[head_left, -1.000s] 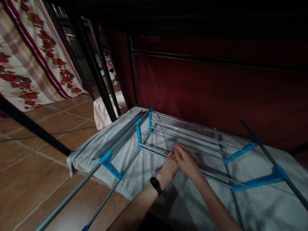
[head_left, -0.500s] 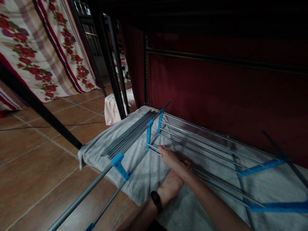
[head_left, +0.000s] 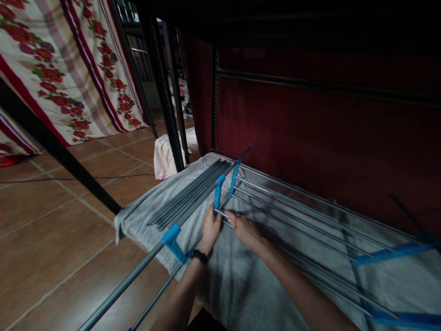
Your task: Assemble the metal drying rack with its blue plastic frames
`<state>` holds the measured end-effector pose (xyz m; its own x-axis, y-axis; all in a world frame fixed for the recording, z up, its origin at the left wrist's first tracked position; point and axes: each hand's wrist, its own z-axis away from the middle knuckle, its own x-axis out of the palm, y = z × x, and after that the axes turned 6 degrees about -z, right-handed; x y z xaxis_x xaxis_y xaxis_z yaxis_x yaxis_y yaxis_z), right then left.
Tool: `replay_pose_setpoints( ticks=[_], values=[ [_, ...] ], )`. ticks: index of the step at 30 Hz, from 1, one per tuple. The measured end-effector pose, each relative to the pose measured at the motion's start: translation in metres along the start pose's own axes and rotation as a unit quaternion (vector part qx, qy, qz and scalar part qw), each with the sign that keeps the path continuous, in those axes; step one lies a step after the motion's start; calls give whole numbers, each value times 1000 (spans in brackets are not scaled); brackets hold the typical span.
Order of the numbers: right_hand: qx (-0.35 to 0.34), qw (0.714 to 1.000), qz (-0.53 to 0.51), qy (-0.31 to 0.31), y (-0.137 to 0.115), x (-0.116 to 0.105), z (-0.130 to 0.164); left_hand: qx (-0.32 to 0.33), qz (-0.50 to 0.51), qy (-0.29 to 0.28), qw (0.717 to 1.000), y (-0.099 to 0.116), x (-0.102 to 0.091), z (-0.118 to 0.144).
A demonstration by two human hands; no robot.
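A partly assembled rack of grey metal tubes and blue plastic brackets lies on a grey blanket (head_left: 237, 285). My left hand (head_left: 211, 230), with a black band on its wrist, is closed at the lower end of the middle blue bracket (head_left: 218, 191). Just to its right, my right hand (head_left: 243, 228) pinches a metal rod (head_left: 221, 213) close to that bracket. The rod's tip meets the bracket's lower end; whether it sits inside cannot be made out. Beyond, several rods (head_left: 292, 193) run from the far blue bracket (head_left: 234, 179) toward blue brackets (head_left: 389, 254) at the right.
A bundle of loose grey tubes (head_left: 189, 195) lies left of the brackets. Another blue bracket (head_left: 174, 242) sits nearer me on the long tube. Dark metal posts (head_left: 165, 101) and a red cloth (head_left: 310, 133) enclose the area. Tiled floor (head_left: 69, 230) extends at left.
My left hand has moved from beneath my right wrist, left and forward to the middle bracket, and closed there. My right hand stays on the rod. The view has shifted slightly.
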<state>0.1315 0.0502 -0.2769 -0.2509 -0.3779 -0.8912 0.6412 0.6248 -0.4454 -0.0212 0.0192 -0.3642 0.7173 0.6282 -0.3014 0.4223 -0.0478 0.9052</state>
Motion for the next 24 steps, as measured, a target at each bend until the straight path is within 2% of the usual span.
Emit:
replay_pose_setpoints(
  ticks=[8, 13, 15, 19, 24],
  values=[
    [-3, 1000, 11, 5, -4, 1, -12, -98, 174, -21, 979, 0, 7, -18],
    [-41, 997, -65, 23, -10, 1, -32, -93, 166, -28, 981, 4, 7, -24],
    [-26, 997, -73, 29, -17, 3, -40, -99, 165, -32, 981, 5, 7, -27],
    [40, 999, -31, 17, -30, 2, -46, -121, 152, -22, 981, 3, 9, -32],
    [44, 999, 10, -11, -36, -2, -41, -124, 169, -36, 977, 0, 8, -32]
  ],
)
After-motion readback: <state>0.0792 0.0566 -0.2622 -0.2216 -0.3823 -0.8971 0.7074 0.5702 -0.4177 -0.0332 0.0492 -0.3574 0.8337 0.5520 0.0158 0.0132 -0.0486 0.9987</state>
